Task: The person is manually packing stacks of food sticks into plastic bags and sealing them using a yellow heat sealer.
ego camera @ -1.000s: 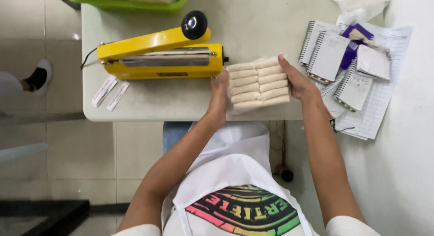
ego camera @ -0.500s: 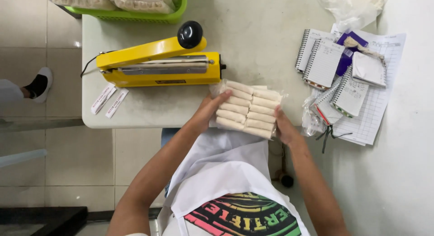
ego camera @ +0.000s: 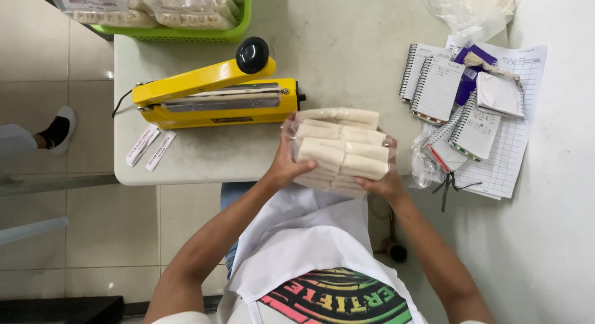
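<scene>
A clear plastic bag of pale cream rolls [ego camera: 339,149] is held up over the near edge of the white table [ego camera: 204,163]. My left hand [ego camera: 284,166] grips its left side, thumb across the front. Under the bag's lower right corner sits my right hand [ego camera: 384,182], fingers wrapped behind it. Just left of the bag stands a yellow impulse sealer [ego camera: 214,97] with a black knob, its arm raised slightly.
A green basket [ego camera: 176,14] of filled bags stands at the back left. Two white label strips [ego camera: 150,147] lie by the sealer. Spiral notepads [ego camera: 455,104] on a lined sheet and a loose plastic bag [ego camera: 468,11] occupy the right. Another person's shoe [ego camera: 59,130] is on the floor, left.
The bag of rolls came off the table toward me and now tilts up in both hands. My right hand shifted from its far side to its lower right corner.
</scene>
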